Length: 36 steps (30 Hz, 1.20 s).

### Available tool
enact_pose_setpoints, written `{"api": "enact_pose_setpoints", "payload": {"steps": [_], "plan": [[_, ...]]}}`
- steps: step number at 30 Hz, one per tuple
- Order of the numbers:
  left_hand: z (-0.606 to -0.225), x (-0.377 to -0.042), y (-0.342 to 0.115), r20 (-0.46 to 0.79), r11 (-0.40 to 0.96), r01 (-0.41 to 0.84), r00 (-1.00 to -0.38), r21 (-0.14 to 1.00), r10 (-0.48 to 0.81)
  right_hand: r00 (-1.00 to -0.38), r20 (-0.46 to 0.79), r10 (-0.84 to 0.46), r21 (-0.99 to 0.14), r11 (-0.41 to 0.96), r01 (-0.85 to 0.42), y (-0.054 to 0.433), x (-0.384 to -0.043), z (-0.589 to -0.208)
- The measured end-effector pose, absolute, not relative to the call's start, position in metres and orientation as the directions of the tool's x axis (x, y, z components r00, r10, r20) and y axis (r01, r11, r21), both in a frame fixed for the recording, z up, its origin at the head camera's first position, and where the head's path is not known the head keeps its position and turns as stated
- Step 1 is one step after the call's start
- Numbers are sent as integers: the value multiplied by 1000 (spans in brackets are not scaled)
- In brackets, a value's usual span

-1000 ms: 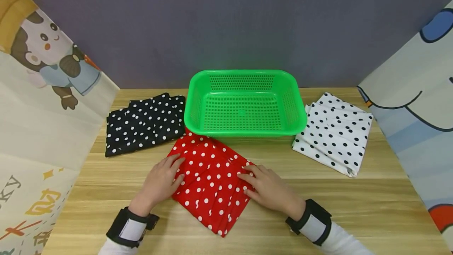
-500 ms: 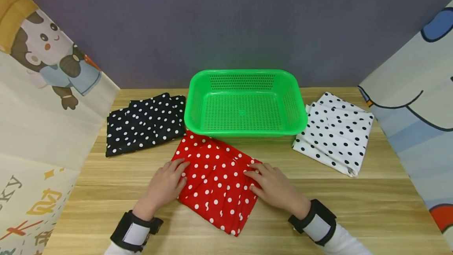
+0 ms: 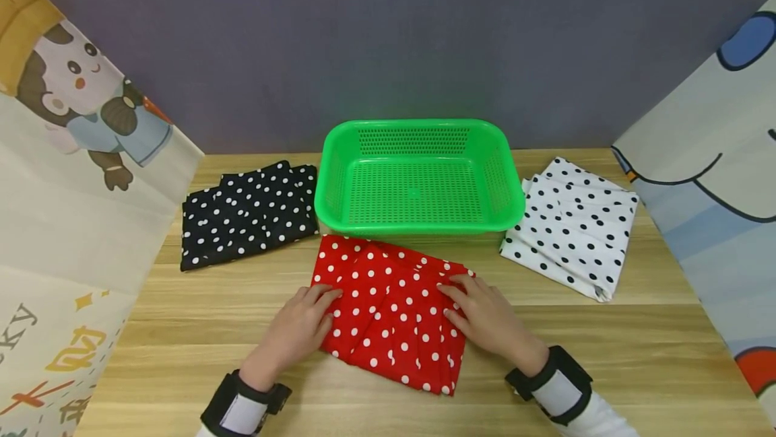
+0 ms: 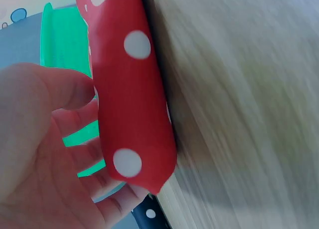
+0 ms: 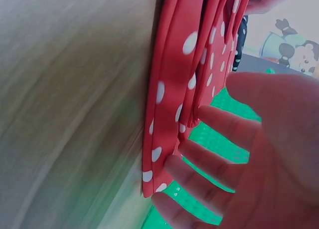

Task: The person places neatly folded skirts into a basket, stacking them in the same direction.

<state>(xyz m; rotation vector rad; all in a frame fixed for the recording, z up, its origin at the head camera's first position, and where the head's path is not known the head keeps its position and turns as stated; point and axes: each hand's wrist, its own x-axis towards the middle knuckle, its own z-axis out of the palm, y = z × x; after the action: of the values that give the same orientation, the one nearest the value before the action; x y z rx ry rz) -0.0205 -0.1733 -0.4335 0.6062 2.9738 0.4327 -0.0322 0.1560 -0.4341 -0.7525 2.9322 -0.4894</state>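
A folded red cloth with white polka dots (image 3: 388, 316) lies on the table in front of the green basket, slightly askew. My left hand (image 3: 300, 326) rests its fingertips on the cloth's left side. In the left wrist view, the thumb (image 4: 75, 89) touches the thick folded edge while the other fingers spread beyond it. At the cloth's right side is my right hand (image 3: 491, 319), fingers extended over the border. The right wrist view shows those fingertips against the stacked, pleated layers of the red cloth (image 5: 167, 97).
Behind the red cloth stands a green perforated plastic basket (image 3: 418, 221) with nothing in it. A folded black cloth with white dots (image 3: 248, 215) lies to its left, a white one with black dots (image 3: 572, 228) to its right. Printed side panels and a dark back wall enclose the wooden table (image 3: 636, 356).
The red cloth has slid right and turned counterclockwise, its near corner swinging right. Both hands have moved right along with it. The basket and the other two cloths stay put.
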Motion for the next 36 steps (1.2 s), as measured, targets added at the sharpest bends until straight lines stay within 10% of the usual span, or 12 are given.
{"api": "enact_pose_setpoints", "payload": {"steps": [36], "plan": [[-439, -14, -127, 1, 806, 480, -859, 346, 511, -941, -53, -335, -329, 895, -301, 193, -41, -439]]}}
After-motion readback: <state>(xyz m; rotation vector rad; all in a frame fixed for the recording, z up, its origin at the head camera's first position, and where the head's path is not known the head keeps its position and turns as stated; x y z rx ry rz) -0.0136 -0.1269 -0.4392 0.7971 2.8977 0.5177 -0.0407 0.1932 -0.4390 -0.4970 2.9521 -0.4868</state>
